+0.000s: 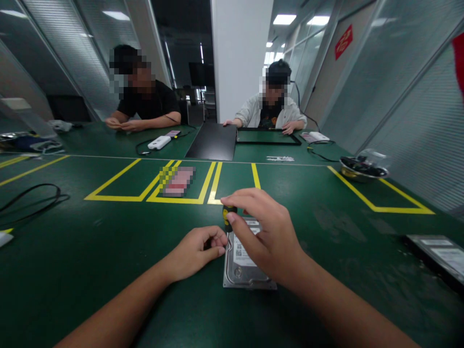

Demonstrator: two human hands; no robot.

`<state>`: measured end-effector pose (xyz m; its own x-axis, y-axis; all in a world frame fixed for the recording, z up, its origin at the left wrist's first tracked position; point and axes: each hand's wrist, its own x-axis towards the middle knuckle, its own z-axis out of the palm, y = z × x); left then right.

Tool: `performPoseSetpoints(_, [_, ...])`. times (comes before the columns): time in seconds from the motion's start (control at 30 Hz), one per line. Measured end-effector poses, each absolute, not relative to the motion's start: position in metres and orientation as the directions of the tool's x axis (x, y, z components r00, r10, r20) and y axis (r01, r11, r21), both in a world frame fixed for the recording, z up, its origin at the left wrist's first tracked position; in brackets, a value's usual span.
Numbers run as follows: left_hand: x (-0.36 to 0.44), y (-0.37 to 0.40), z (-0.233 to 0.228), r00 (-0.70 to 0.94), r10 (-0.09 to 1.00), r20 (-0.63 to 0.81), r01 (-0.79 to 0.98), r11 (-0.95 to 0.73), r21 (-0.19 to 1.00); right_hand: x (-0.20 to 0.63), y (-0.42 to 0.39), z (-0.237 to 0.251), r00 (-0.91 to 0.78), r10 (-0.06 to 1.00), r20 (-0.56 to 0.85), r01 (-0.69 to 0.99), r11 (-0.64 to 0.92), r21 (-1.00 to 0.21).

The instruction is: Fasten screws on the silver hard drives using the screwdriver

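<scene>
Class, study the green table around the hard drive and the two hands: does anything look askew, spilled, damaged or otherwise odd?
Nothing stands out. The hard drive lies flat on the table. The left hand rests at its edge; the right hand grips a small black-and-yellow tool upright over it. No spill or damage shows.

I count two of my own bare hands: my left hand and my right hand, both near the silver metal hard drive with a white label. That is one hard drive by my hands. One more flat drive with a black edge lies well to the right of it, so two drives in all. One small black and yellow tool handle stands at the silver drive's far end. Beyond the drive I count two other people at the green table, one round metal bowl, two white boxes and one flat black panel.
</scene>
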<state>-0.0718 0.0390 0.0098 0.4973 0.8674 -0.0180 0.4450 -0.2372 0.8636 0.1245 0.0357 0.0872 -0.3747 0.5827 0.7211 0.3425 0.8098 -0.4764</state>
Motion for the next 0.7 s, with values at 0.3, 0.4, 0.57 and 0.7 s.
performPoseSetpoints(0.3, [-0.0746,0.0399,0.0015,0.468,0.883,-0.04,0.455,-0.202,0.867,0.1246,0.0348,0.0865,-0.379,0.59,0.713,0.344,0.805,-0.483])
performPoseSetpoints(0.4, [-0.075,0.0398,0.0017,0.463,0.886,-0.041,0.463,-0.202,0.863,0.1237,0.0353,0.0853,-0.34,0.604,0.721,0.35,0.793,-0.499])
performPoseSetpoints(0.57, [-0.0736,0.0394,0.0068,0.482,0.876,-0.03,0.465,-0.226,0.856,0.1246,0.0358,0.084,-0.344,0.578,0.74,0.376,0.807,-0.455])
performPoseSetpoints(0.7, [-0.0733,0.0392,0.0069,0.477,0.878,-0.039,0.47,-0.218,0.855,0.1249,0.0353,0.084,-0.338,0.558,0.757,0.349,0.822,-0.45])
